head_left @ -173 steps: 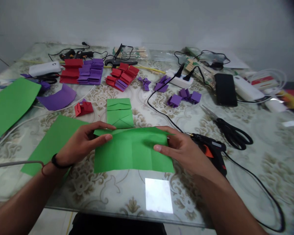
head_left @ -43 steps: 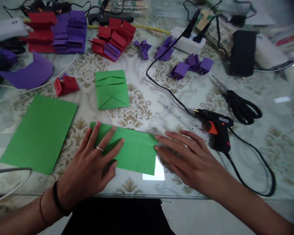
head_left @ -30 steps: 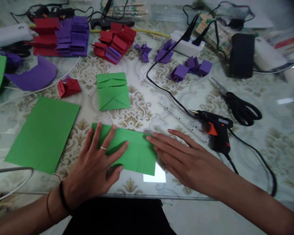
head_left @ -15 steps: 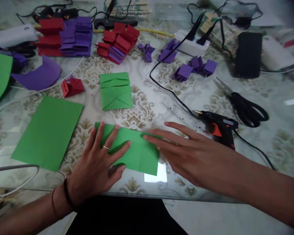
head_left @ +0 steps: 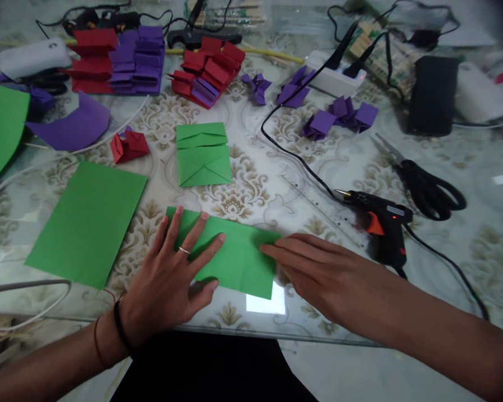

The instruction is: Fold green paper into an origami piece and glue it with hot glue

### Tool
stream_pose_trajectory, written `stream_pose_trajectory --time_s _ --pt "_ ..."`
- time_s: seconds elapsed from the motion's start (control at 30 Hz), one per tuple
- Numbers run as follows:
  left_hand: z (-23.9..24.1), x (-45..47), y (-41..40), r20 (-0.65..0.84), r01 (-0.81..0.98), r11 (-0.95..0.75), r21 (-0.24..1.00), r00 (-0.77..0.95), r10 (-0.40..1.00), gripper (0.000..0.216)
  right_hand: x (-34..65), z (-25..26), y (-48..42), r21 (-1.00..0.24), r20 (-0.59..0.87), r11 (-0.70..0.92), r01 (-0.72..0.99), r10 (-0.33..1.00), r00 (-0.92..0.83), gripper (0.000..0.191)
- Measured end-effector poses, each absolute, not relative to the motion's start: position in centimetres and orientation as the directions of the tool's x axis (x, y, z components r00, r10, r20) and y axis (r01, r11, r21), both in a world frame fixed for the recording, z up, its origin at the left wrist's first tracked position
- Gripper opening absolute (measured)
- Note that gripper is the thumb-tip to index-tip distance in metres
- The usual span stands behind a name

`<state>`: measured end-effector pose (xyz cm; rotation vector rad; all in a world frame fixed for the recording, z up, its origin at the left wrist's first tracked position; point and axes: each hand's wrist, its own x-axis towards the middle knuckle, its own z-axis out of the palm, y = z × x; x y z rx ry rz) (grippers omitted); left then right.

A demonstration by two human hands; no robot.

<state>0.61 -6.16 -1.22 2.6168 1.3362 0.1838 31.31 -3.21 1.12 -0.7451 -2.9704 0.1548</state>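
A folded green paper [head_left: 238,257] lies flat near the front edge of the glass-topped table [head_left: 251,184]. My left hand [head_left: 171,276] rests on its left half, fingers spread and flat, a ring on one finger. My right hand [head_left: 322,273] lies flat at the paper's right edge, fingers stretched out together, fingertips on the green. Neither hand holds anything.
A flat green sheet [head_left: 88,220] lies left, a folded green piece [head_left: 203,156] behind. A black glue gun [head_left: 381,220] with its cord and black scissors [head_left: 423,181] lie right. Red and purple folded papers [head_left: 209,70], a power strip [head_left: 333,75] and a phone [head_left: 433,95] sit at the back.
The green paper, held up and unfolded earlier, now lies folded flat under both hands. In the last second my right hand slid along its right end and drew back slightly.
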Motion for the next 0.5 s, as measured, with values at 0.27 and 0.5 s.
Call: stream_pose_trajectory --time_s 0.27,0.5 --pt "-1.39 0.62 -6.25 0.032 0.786 -0.579 0.219 0.587 0.809 0.071 31.70 0.78 -3.90 -0.110 0.062 0.875 0.471 0.479 -0.876 0.044" --pt "-1.19 0.84 -6.25 0.044 0.784 -0.589 0.199 0.593 0.804 0.069 31.47 0.51 -4.18 -0.114 0.045 0.870 0.480 0.488 -0.872 0.038"
